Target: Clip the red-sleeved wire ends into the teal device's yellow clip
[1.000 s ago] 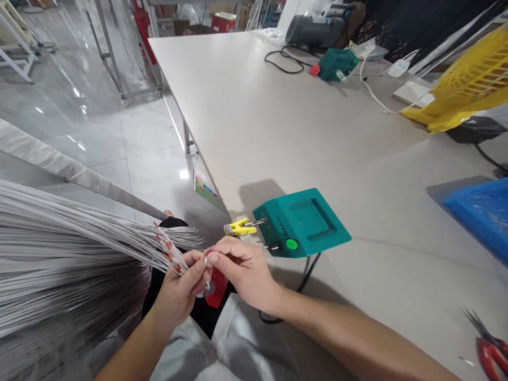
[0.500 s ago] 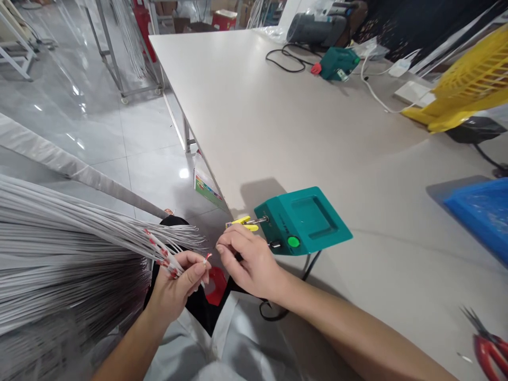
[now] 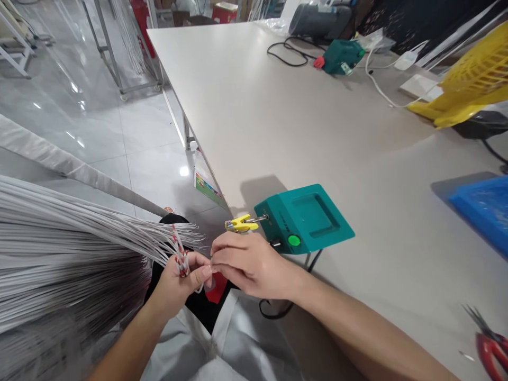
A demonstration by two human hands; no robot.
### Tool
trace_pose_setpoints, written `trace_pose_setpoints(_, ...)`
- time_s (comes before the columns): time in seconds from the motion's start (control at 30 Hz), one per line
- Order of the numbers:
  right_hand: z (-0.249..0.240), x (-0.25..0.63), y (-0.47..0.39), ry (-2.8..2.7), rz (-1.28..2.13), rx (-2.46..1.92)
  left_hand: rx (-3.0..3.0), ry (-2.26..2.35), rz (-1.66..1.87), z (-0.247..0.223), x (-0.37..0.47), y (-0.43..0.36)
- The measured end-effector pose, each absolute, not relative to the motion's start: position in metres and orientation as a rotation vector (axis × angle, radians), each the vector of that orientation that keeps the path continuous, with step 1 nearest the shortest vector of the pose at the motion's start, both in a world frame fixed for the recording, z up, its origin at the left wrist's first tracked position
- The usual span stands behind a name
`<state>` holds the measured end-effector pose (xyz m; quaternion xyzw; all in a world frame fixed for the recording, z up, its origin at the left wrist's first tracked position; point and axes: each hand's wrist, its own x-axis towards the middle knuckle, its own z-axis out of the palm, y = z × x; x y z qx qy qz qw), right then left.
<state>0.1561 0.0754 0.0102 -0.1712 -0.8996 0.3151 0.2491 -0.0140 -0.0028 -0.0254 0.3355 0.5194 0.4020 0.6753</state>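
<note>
My left hand (image 3: 186, 275) is closed around several white cables (image 3: 181, 258) whose ends show red. Its thumb and forefinger pinch a cable end, hidden between the fingertips. My right hand (image 3: 248, 264) meets it there, thumb and fingers pressed together on that same spot; the cable tip itself is covered. Just beyond my right hand, a yellow clip (image 3: 242, 224) is attached to a metal post on a green device (image 3: 313, 217) with a round green button (image 3: 294, 241). A large bundle of white cables (image 3: 79, 233) spreads out on the left.
On the white table (image 3: 238, 106) lie red-handled scissors (image 3: 490, 344), a blue tray (image 3: 482, 211), a yellow fan (image 3: 472, 79) and a second green device (image 3: 342, 57) with cords. A padded rail (image 3: 79, 163) runs along the left, above the cable bundle.
My right hand has moved left and down onto the cable end at my left fingertips, covering its red tip. The cables in my left hand have tilted more upright.
</note>
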Motion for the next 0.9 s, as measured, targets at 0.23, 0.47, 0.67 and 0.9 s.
trace_pose_setpoints(0.23, 0.005, 0.159, 0.068, -2.539, 0.122, -0.315, 0.504, 1.213, 1.035, -0.018, -0.009, 0.004)
trace_pose_setpoints(0.47, 0.000, 0.150, 0.064, -2.230, 0.795, -0.776, 0.486, 1.260, 1.173, -0.022, -0.007, 0.001)
trace_pose_setpoints(0.67, 0.001, 0.143, 0.062, -2.055, 0.991, -0.838, 0.559, 1.308, 1.147, -0.029, -0.003, -0.001)
trace_pose_setpoints(0.9, -0.009, 0.142, 0.057, -2.177, 0.780, -0.865, 0.768, 1.465, 1.131, -0.024, 0.000, -0.002)
